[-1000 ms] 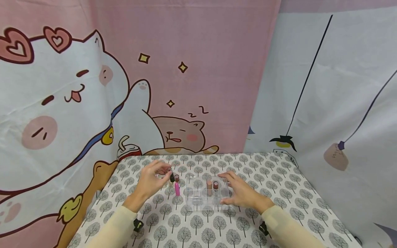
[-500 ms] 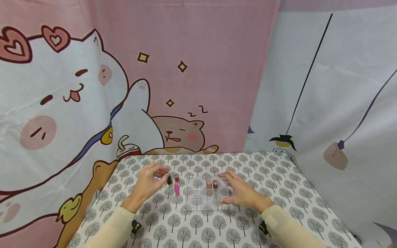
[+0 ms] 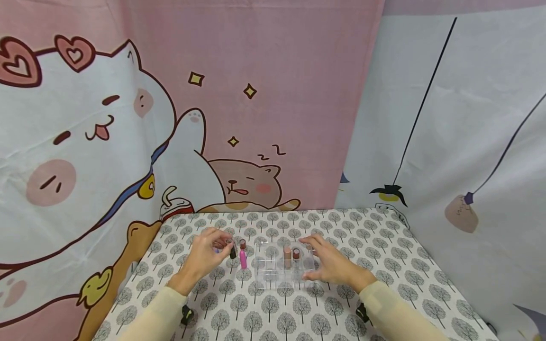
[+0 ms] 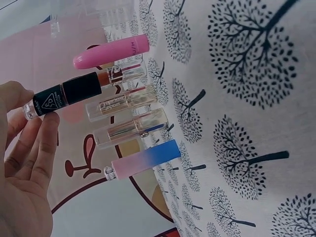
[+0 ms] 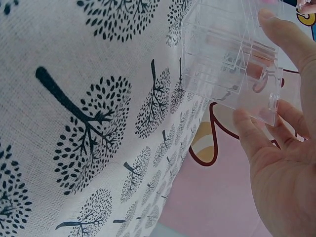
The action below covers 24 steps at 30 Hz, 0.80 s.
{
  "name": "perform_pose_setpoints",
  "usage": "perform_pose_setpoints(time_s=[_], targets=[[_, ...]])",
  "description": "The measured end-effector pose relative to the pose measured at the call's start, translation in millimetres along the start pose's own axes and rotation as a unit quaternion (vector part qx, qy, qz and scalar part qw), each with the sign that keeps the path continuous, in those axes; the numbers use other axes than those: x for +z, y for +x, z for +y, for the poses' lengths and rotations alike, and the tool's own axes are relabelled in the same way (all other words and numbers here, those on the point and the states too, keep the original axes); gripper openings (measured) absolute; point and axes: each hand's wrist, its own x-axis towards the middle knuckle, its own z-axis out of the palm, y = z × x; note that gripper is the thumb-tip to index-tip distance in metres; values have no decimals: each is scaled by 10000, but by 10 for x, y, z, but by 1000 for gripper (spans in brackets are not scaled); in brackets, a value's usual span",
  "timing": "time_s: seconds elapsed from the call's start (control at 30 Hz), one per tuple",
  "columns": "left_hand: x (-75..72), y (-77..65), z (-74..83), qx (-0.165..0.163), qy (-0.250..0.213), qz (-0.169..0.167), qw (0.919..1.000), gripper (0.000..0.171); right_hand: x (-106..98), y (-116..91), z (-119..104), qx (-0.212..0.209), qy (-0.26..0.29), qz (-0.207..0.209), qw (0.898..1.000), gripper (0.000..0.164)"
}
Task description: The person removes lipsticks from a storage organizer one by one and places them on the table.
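Note:
Between its thumb and fingers my left hand (image 3: pixel 206 251) pinches a black lipstick tube (image 4: pixel 69 94) by its clear end. A bright pink tube (image 4: pixel 111 52) stands close by on the cloth. Beyond the held tube are an orange-brown and clear tube (image 4: pixel 121 75), two clear-capped lipsticks (image 4: pixel 121 103) and a pink-to-blue tube (image 4: pixel 143 160), all upright in a row. My right hand (image 3: pixel 332 265) holds the right end of a clear compartment organizer (image 3: pixel 268 277), thumb and fingers at opposite sides. Inside it stand a tan tube (image 3: pixel 287 258) and a brown-topped tube (image 3: pixel 296 255).
A white cloth with grey trees (image 3: pixel 286 308) covers the table. Behind it hangs a pink cartoon curtain (image 3: pixel 298 94), with a pale curtain (image 3: pixel 426 118) along the right side.
My left hand has moved slightly left and down with the black lipstick, lowering it toward the cloth. My right hand stays at the organizer.

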Motion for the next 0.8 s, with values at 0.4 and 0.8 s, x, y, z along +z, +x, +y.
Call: perform_pose_setpoints(time_s=[0.4, 0.8], targets=[[36, -79, -25, -357, -19, -375, 9987, 25, 17, 4, 11, -14, -95, 38, 9999, 109], [77, -111, -9, -742, 116, -615, 9953, 22, 28, 11, 17, 17, -28, -14, 10000, 108]])
